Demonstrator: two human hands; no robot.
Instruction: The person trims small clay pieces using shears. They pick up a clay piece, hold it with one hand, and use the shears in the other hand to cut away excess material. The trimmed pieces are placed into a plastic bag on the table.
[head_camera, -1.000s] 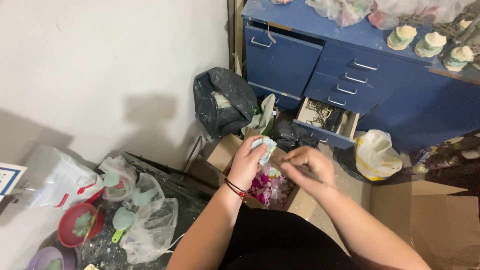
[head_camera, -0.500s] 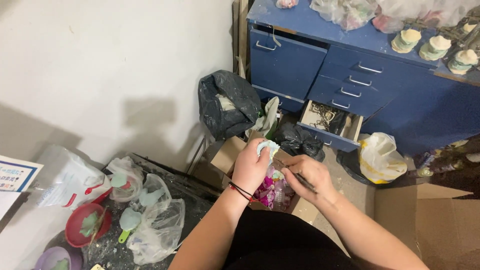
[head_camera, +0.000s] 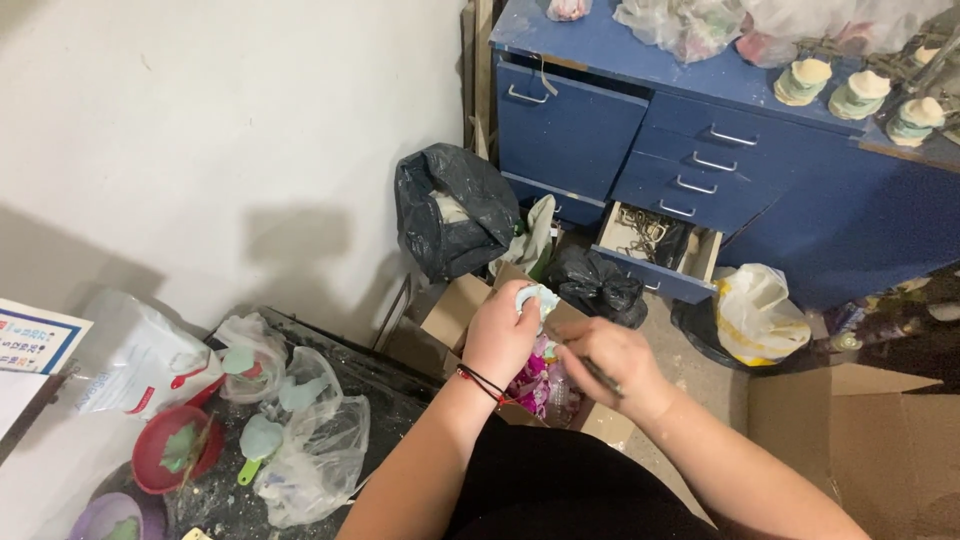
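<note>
Over an open cardboard box (head_camera: 455, 305), the left hand (head_camera: 505, 335) grips a small pale blue casting (head_camera: 533, 298); the right hand (head_camera: 610, 362), closed around a thin dark tool (head_camera: 603, 373), seems mid-trimming, which calls for steady, light strokes.

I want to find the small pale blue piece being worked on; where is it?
In the head view, centre frame: the pale blue piece sits in the left hand, over the open cardboard box, beside the right hand.

My left hand (head_camera: 503, 338) covers most of the pale blue piece (head_camera: 532, 298) — its shape can't be made out. The thin dark tool (head_camera: 603, 378) in my right hand (head_camera: 612, 365) is largely buried in the fist. The purple bowl (head_camera: 105, 518) runs off frame.
</note>
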